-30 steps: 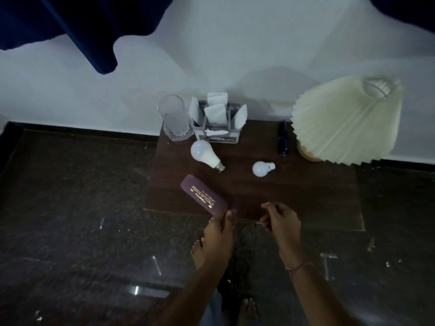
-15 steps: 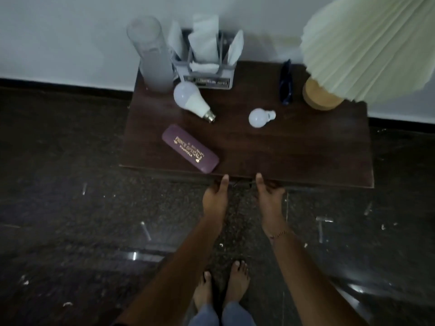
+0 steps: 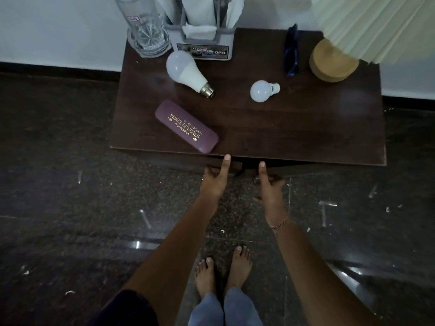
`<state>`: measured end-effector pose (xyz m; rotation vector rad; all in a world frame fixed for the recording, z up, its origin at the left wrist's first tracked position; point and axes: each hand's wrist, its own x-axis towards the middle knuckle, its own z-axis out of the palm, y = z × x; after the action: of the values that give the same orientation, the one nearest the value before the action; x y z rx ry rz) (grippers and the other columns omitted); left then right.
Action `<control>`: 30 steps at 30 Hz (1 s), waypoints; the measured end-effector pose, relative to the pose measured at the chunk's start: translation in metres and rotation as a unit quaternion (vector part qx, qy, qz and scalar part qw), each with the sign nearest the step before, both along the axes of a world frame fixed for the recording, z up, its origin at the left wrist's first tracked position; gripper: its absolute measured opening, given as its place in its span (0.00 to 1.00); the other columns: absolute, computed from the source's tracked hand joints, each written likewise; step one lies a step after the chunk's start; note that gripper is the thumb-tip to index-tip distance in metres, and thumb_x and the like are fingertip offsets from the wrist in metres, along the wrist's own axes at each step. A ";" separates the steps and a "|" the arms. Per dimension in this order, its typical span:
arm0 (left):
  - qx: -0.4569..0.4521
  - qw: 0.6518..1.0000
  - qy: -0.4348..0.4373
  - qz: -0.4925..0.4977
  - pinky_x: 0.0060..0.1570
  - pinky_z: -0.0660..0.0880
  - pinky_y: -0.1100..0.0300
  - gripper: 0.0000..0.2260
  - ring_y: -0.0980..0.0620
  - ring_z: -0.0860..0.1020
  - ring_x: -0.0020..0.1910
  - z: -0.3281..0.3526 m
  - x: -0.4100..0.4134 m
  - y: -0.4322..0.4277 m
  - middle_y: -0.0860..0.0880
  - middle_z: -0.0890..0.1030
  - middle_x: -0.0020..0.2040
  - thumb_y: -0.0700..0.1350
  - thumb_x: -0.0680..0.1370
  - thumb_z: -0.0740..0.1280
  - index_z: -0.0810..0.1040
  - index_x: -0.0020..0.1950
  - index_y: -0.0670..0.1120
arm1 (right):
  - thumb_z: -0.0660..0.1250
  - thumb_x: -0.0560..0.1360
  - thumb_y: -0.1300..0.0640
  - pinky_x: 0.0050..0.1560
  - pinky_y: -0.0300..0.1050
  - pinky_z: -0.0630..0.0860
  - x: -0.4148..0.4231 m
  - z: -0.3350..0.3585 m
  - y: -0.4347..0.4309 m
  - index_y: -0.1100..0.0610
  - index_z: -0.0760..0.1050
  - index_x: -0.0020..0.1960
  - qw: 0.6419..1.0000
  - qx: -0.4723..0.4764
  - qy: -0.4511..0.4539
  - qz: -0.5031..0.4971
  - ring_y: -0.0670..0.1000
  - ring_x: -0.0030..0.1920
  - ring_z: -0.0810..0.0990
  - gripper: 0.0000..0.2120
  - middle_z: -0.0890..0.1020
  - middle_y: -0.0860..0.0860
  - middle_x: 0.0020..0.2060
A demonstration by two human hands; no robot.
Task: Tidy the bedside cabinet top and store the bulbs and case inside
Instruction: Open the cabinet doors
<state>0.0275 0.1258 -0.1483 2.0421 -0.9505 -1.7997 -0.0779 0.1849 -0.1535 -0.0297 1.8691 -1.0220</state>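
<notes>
Left hand (image 3: 215, 182): thumb up against the near edge of the cabinet top (image 3: 294, 128), fingers curled round the cabinet front (image 3: 236, 166) just below.
Right hand (image 3: 270, 187): same grasp, just right of the left hand.
Case (image 3: 187, 125): flat on the top, near left, lid closed.
Large bulb (image 3: 186, 71): on its side, far left, beside the glass (image 3: 147, 31).
Small bulb (image 3: 261, 91): on its side, mid-top.
Lamp base (image 3: 333, 63): far right.
</notes>
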 end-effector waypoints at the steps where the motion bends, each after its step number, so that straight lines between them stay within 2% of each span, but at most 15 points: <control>1: 0.002 1.000 -0.014 0.002 0.70 0.65 0.50 0.33 0.46 0.71 0.67 0.000 0.002 0.002 0.46 0.73 0.68 0.67 0.70 0.64 0.67 0.69 0.51 | 0.65 0.71 0.38 0.60 0.53 0.74 0.001 -0.002 0.006 0.49 0.53 0.69 1.000 0.004 0.008 -0.007 0.49 0.59 0.71 0.35 0.70 0.47 0.60; 2: 0.004 1.000 -0.030 0.003 0.69 0.66 0.50 0.33 0.46 0.72 0.66 -0.001 0.003 0.005 0.47 0.75 0.67 0.66 0.68 0.66 0.69 0.68 0.50 | 0.66 0.70 0.39 0.63 0.55 0.72 0.002 -0.003 0.012 0.50 0.54 0.70 1.000 0.016 0.019 -0.010 0.49 0.59 0.71 0.36 0.71 0.48 0.60; 4: 0.008 0.998 -0.067 0.002 0.67 0.68 0.50 0.32 0.45 0.74 0.64 -0.004 0.007 0.011 0.46 0.78 0.63 0.65 0.67 0.68 0.72 0.65 0.49 | 0.67 0.70 0.41 0.60 0.55 0.74 0.000 -0.004 0.021 0.54 0.57 0.69 0.997 0.058 0.040 -0.014 0.51 0.54 0.73 0.35 0.75 0.50 0.59; 9: 0.031 0.993 -0.101 0.045 0.60 0.72 0.53 0.26 0.43 0.76 0.60 -0.001 0.014 0.025 0.44 0.79 0.59 0.59 0.70 0.67 0.75 0.63 0.46 | 0.66 0.74 0.47 0.31 0.42 0.78 -0.003 -0.004 0.044 0.55 0.59 0.68 0.997 0.068 0.018 -0.009 0.51 0.49 0.77 0.28 0.76 0.54 0.55; 11: 0.040 0.992 -0.106 0.051 0.59 0.73 0.53 0.24 0.42 0.77 0.57 0.002 0.019 0.028 0.43 0.81 0.57 0.57 0.69 0.68 0.77 0.60 0.44 | 0.66 0.74 0.50 0.27 0.38 0.79 -0.005 -0.007 0.057 0.55 0.60 0.65 0.999 0.045 0.003 -0.009 0.50 0.46 0.79 0.24 0.77 0.52 0.50; 15: 0.060 0.991 -0.114 0.022 0.56 0.75 0.50 0.22 0.40 0.78 0.56 0.008 0.040 0.045 0.40 0.81 0.56 0.54 0.69 0.69 0.78 0.58 0.42 | 0.65 0.75 0.52 0.30 0.38 0.80 -0.012 -0.009 0.089 0.49 0.62 0.62 0.999 0.025 -0.017 0.016 0.51 0.45 0.82 0.18 0.78 0.48 0.48; 17: 0.053 0.991 -0.121 -0.003 0.48 0.75 0.51 0.19 0.40 0.79 0.53 0.008 0.057 0.055 0.39 0.81 0.54 0.52 0.70 0.69 0.79 0.56 0.43 | 0.64 0.76 0.53 0.33 0.41 0.81 -0.017 -0.011 0.108 0.46 0.61 0.61 0.999 0.033 -0.011 0.042 0.50 0.44 0.82 0.18 0.78 0.48 0.50; 20: 0.053 0.988 -0.132 -0.057 0.36 0.72 0.59 0.15 0.45 0.80 0.39 0.006 0.087 0.067 0.44 0.82 0.43 0.51 0.71 0.69 0.79 0.53 0.44 | 0.64 0.76 0.55 0.41 0.50 0.81 -0.029 -0.012 0.134 0.51 0.61 0.64 0.994 0.084 0.003 0.072 0.55 0.45 0.81 0.19 0.77 0.57 0.56; 21: 0.054 0.985 -0.144 -0.083 0.33 0.72 0.61 0.15 0.48 0.79 0.35 0.006 0.098 0.070 0.47 0.81 0.39 0.51 0.71 0.69 0.78 0.53 0.44 | 0.64 0.76 0.56 0.41 0.50 0.81 -0.034 -0.011 0.142 0.54 0.61 0.65 0.991 0.104 0.014 0.087 0.57 0.45 0.80 0.20 0.76 0.60 0.58; 22: 0.054 0.980 -0.156 -0.110 0.29 0.71 0.63 0.14 0.50 0.79 0.32 0.005 0.109 0.072 0.49 0.81 0.36 0.52 0.72 0.69 0.78 0.52 0.44 | 0.64 0.76 0.58 0.37 0.47 0.81 -0.040 -0.010 0.150 0.57 0.60 0.67 0.987 0.121 0.029 0.104 0.57 0.44 0.79 0.22 0.76 0.61 0.58; 24: 0.058 0.972 -0.172 -0.152 0.26 0.73 0.64 0.14 0.50 0.81 0.32 0.005 0.130 0.076 0.47 0.83 0.37 0.51 0.73 0.69 0.79 0.52 0.43 | 0.64 0.76 0.59 0.25 0.33 0.74 -0.054 -0.008 0.168 0.58 0.60 0.70 0.973 0.151 0.077 0.155 0.52 0.37 0.77 0.25 0.77 0.61 0.58; 26: 0.060 0.961 -0.191 -0.192 0.35 0.79 0.58 0.13 0.44 0.83 0.37 0.003 0.149 0.078 0.42 0.84 0.42 0.50 0.72 0.69 0.79 0.50 0.42 | 0.65 0.76 0.58 0.22 0.30 0.69 -0.069 -0.003 0.186 0.59 0.59 0.71 0.956 0.175 0.118 0.206 0.47 0.33 0.74 0.27 0.77 0.61 0.58; 27: 0.061 0.954 -0.204 -0.209 0.38 0.79 0.55 0.12 0.44 0.83 0.38 0.005 0.157 0.079 0.41 0.84 0.42 0.49 0.73 0.70 0.79 0.50 0.42 | 0.65 0.76 0.59 0.26 0.32 0.71 -0.076 0.000 0.195 0.59 0.58 0.71 0.947 0.185 0.130 0.227 0.49 0.35 0.75 0.27 0.78 0.62 0.57; 28: 0.061 0.948 -0.215 -0.225 0.36 0.79 0.57 0.11 0.46 0.83 0.34 0.005 0.167 0.079 0.42 0.84 0.39 0.48 0.73 0.69 0.79 0.49 0.42 | 0.65 0.75 0.59 0.34 0.37 0.75 -0.083 0.003 0.203 0.60 0.59 0.71 0.941 0.194 0.138 0.239 0.53 0.40 0.77 0.27 0.77 0.63 0.58; 30: 0.055 0.939 -0.228 -0.250 0.22 0.74 0.68 0.10 0.60 0.78 0.21 0.006 0.186 0.078 0.48 0.80 0.31 0.47 0.74 0.69 0.77 0.49 0.41 | 0.66 0.75 0.62 0.49 0.52 0.74 -0.098 0.006 0.217 0.64 0.61 0.69 0.932 0.209 0.153 0.252 0.60 0.52 0.78 0.25 0.77 0.67 0.57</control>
<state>0.2132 0.2034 -0.1422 2.5242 -1.6612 -1.6384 -0.1756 0.4017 -0.1479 -0.4169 2.1693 -0.2659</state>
